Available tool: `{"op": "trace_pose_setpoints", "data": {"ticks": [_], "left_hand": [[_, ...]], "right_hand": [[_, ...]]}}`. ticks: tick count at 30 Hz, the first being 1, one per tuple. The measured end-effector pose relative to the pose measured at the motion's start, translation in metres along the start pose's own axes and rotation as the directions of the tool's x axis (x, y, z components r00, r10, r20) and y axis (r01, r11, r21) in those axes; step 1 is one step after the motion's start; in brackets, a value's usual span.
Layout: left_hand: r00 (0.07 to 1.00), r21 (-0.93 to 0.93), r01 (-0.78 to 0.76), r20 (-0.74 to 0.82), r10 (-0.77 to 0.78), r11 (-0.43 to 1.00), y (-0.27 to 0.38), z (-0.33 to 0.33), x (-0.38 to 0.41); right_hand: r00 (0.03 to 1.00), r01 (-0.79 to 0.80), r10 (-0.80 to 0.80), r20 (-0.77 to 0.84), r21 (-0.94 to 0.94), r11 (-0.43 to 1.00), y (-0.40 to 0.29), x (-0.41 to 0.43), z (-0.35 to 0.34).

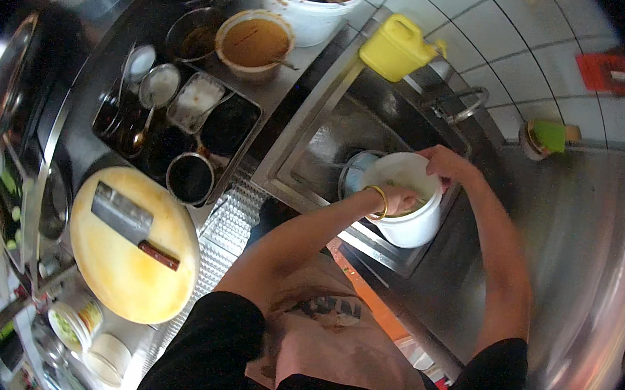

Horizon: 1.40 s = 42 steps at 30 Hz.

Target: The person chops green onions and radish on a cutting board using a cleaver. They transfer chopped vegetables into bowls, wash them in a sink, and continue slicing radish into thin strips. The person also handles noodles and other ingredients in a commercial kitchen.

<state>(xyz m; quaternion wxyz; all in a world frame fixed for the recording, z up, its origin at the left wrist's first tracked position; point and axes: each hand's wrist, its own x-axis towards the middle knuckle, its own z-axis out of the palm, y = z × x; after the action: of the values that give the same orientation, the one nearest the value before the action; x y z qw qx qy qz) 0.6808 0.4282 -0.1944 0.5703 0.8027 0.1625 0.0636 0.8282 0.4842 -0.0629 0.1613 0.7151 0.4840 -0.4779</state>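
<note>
A white plastic bucket (413,229) is at the sink's front right edge, its mouth tipped slightly toward the left. My right hand (446,164) grips its far right rim. Reaching inside the bucket is my left hand (402,200), with a yellow bangle (380,203) at the wrist. Some greenish matter shows beside the fingers, which are partly hidden, so what they hold is unclear. Behind the bucket, a round container with something pale blue (354,176) sits in the stainless steel sink (324,133), partly covered by the bucket.
A yellow jug (395,48) and a curved faucet (467,105) stand at the sink's back. Left are a tray of seasoning containers (191,177), a bowl of brown sauce (254,43) and a sauce-stained bucket (311,18). A cleaver (123,213) lies on a round cutting board (126,284).
</note>
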Motion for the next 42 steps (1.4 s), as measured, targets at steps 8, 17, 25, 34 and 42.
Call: {"op": "trace_pose_setpoints", "data": {"ticks": [8, 17, 25, 34, 42], "left_hand": [[0.779, 0.285, 0.160, -0.624, 0.057, 0.945, 0.003, -0.092, -0.040], [0.766, 0.024, 0.540, -0.429, -0.479, 0.842, -0.053, -0.082, -0.052], [0.668, -0.206, 0.544, -0.479, -0.569, 0.813, -0.031, -0.092, -0.053], [0.644, -0.176, 0.538, -0.546, -0.536, 0.825, -0.018, -0.091, -0.042], [0.576, -0.084, 0.600, -0.644, -0.503, 0.795, -0.035, -0.091, -0.038]], "right_hand": [[0.906, 0.267, 0.020, -0.423, 0.607, 0.748, 0.092, 0.008, 0.084], [0.877, 0.345, -0.087, -0.473, 0.493, 0.798, 0.115, 0.109, 0.043], [0.807, 0.446, 0.448, -0.384, 0.894, -0.036, 0.129, 0.243, -0.029], [0.769, 0.556, 0.261, -0.583, 0.812, 0.177, 0.130, 0.206, -0.027], [0.457, 0.589, 0.260, -0.851, 0.508, 0.628, 0.169, 0.278, 0.005]]}}
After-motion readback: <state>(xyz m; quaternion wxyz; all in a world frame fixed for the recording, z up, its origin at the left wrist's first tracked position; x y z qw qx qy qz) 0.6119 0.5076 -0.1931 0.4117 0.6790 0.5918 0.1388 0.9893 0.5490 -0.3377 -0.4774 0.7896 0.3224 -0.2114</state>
